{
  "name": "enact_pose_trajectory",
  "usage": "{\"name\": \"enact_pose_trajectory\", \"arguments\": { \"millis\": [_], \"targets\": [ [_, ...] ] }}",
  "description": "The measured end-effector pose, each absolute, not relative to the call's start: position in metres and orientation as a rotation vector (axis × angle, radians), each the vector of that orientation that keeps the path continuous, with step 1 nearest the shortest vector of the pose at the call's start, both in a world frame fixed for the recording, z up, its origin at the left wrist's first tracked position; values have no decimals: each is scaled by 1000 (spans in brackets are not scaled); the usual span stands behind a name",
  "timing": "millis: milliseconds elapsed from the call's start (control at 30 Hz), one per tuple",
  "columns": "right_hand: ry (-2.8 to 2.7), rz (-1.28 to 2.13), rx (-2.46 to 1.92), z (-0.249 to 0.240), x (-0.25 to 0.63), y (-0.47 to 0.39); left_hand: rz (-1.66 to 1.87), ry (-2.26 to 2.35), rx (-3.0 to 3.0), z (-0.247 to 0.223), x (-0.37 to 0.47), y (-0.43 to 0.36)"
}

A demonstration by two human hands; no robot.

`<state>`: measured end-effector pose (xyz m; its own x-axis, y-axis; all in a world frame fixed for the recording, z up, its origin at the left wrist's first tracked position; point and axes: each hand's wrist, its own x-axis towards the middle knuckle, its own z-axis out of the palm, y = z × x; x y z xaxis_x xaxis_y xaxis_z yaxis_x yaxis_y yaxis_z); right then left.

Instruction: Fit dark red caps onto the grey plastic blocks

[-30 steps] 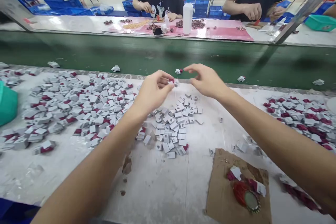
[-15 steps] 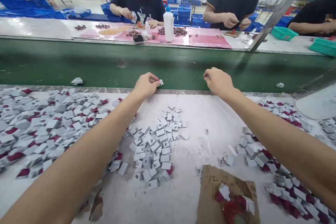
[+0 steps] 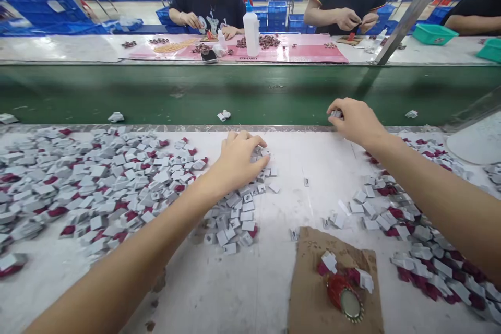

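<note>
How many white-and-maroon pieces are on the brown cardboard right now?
2. One piece lies just beyond the red lump; the other piece lies to the lump's right. The cardboard runs out of frame at the bottom, so more could be hidden.

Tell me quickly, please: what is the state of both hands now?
Left hand: open over the middle pile of white pieces; contact cannot be told.
Right hand: closed, holding a small whitish piece in its fingers.
</note>
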<state>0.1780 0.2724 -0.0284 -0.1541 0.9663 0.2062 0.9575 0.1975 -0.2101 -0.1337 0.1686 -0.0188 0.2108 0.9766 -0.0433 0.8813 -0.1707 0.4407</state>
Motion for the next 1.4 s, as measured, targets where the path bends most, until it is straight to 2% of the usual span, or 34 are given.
{"name": "enact_pose_trajectory", "arguments": {
  "millis": [267,500,667,767,900,1033,1267,1400],
  "targets": [
    [-2167,194,-1799,-28,222,177,384,1812,2165,-21,-109,189],
    [-1886,351,-1687,-19,221,128,749,1380,1685,-3,-94,138],
    [-1379,1031,-1332,-8,197,72,769,1167,1346,-4,-75,90],
    [-1167,1199,-1184,-8,177,47,885,988,1172,-5,-58,66],
    [-1046,1200,-1049,-16,158,30,991,800,1060,-5,-37,43],
    [-1045,1222,-1060,-20,156,17,1019,833,999,-5,-29,34],
    [-1465,831,-1230,-19,172,-10,884,849,1055,-11,-40,27],
    [-1441,829,-1341,-24,180,-31,800,956,1050,-15,-53,27]
  ]
}}
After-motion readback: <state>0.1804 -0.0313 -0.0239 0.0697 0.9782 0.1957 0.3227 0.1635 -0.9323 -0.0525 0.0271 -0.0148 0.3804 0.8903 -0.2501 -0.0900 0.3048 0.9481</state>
